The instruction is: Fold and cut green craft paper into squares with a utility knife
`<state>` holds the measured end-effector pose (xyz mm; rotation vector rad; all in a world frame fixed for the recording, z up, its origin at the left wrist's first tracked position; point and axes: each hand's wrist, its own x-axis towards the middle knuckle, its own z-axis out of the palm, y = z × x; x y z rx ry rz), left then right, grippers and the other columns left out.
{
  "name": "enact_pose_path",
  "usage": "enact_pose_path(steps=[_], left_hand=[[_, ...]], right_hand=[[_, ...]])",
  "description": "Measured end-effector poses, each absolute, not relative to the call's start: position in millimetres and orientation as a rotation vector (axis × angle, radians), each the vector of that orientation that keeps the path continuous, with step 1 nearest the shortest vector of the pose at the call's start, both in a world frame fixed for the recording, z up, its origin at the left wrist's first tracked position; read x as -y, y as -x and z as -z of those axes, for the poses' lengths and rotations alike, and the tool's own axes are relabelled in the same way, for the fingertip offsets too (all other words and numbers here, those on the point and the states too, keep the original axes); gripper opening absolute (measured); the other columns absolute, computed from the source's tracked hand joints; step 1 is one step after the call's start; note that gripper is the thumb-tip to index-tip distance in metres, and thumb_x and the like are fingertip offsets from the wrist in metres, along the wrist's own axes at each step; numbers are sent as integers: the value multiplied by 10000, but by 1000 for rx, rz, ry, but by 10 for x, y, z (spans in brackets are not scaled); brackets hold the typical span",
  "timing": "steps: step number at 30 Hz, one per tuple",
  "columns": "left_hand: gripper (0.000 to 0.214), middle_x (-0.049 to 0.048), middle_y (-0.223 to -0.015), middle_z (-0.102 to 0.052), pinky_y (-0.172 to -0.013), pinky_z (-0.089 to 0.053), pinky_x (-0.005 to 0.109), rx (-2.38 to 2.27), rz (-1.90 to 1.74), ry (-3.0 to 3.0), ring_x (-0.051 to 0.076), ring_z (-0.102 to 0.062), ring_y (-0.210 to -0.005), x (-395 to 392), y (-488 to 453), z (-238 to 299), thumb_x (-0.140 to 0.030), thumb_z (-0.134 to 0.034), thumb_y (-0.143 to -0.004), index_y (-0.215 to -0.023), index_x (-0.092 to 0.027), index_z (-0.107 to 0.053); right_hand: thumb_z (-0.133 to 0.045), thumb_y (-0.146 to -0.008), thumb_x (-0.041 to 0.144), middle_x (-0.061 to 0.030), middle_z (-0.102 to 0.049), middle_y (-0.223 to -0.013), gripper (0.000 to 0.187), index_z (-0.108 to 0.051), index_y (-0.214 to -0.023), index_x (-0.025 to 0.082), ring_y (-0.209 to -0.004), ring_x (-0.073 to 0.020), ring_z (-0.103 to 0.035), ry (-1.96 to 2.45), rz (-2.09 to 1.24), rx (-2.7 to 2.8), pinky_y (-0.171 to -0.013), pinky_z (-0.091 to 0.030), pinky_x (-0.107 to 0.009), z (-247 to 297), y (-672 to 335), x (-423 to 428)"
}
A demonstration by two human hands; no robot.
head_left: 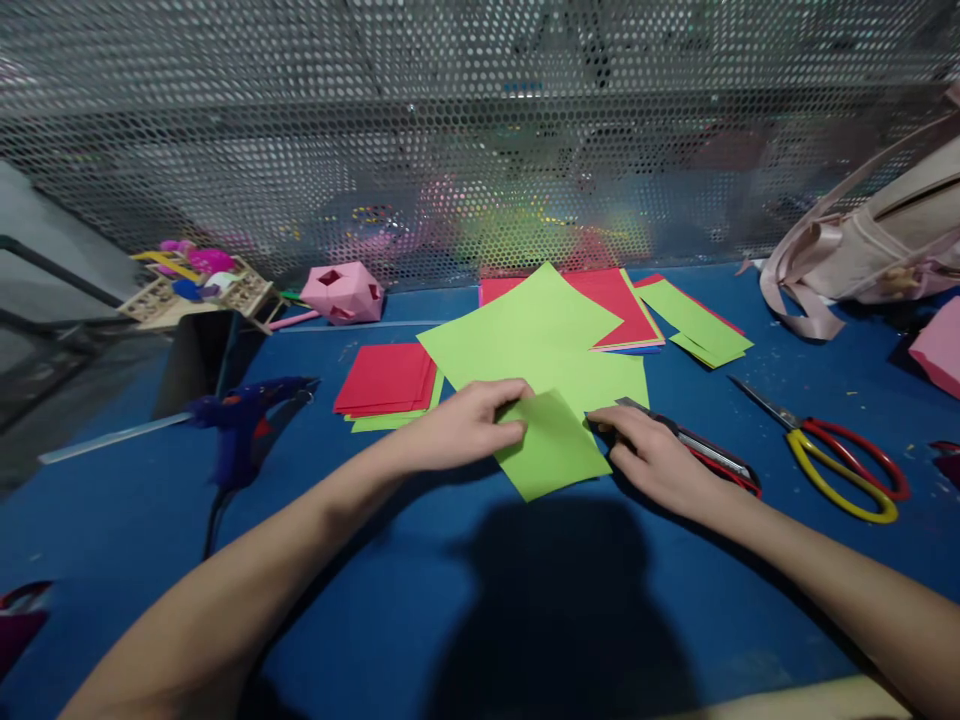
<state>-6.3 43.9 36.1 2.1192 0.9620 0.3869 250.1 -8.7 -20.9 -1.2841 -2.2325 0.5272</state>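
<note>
A small green paper square [559, 450] is pinched between the thumb and fingers of my left hand [480, 425], tilted over the blue table. My right hand [660, 460] rests just right of that square, its fingers loosely bent and apart, with no held object visible. Behind it lies a utility knife [716, 455] with a black and red handle, partly hidden by the hand. Larger green paper sheets [517, 330] spread out beyond both hands. To the left is a stack of red paper squares [386, 380] with green ones under it.
Scissors [817, 445] with red and yellow handles lie at right, near green strips [697, 320] and a pale bag [877, 240]. On the left are a blue glue gun [240, 425], a dark phone-like slab [199, 360] and a pink paper polyhedron [345, 293]. A perforated metal panel [420, 130] stands behind.
</note>
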Motion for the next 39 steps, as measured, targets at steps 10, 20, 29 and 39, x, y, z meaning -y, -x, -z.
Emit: enact_pose_path(steps=[10,20,29,39], left_hand=[[484,149,-1230,-559,-1015,-418,435,-1124,-203,-2572,296,-511,-1159,-440,-131,137,-250,-584,-848,-1305,-121,-491],[614,148,-1174,-573,-955,-457,394,-1243,-119,-2439,301,-546,-1122,-523,-214,122,-266,-644,-758,-1331,-115,-481],[426,119,-1113,-647,-883,-477,360,-1245,-75,-2390,285,-614,-1038,-548,-256,92,-246,-637,-738,-1146,-130,-595],[397,117,-1171,-575,-938,-444,437,-1243,-188,-2524,304,-526,-1109,-470,-213,176,-276,-626,-786,-1160,-152,-570]], right_hand=[[-525,-913,258,-158,-644,-1215,351,-551,-1240,135,-1133,-298,-578,1284,-302,2322,-1020,-441,-520,316,-2436,118],[-495,-927,222,-184,-650,-1209,317,-617,-1190,94,-1076,-327,-566,1244,-108,2478,-968,-451,-547,393,-2393,144],[-496,-915,275,-181,-577,-1333,431,-520,-1304,93,-1216,-313,-516,1373,-297,2389,-1064,-391,-503,364,-2402,59],[-640,-726,163,-153,-634,-1179,570,-544,-1286,121,-991,-255,-621,1546,-749,2232,-855,-482,-377,233,-2274,-437]])
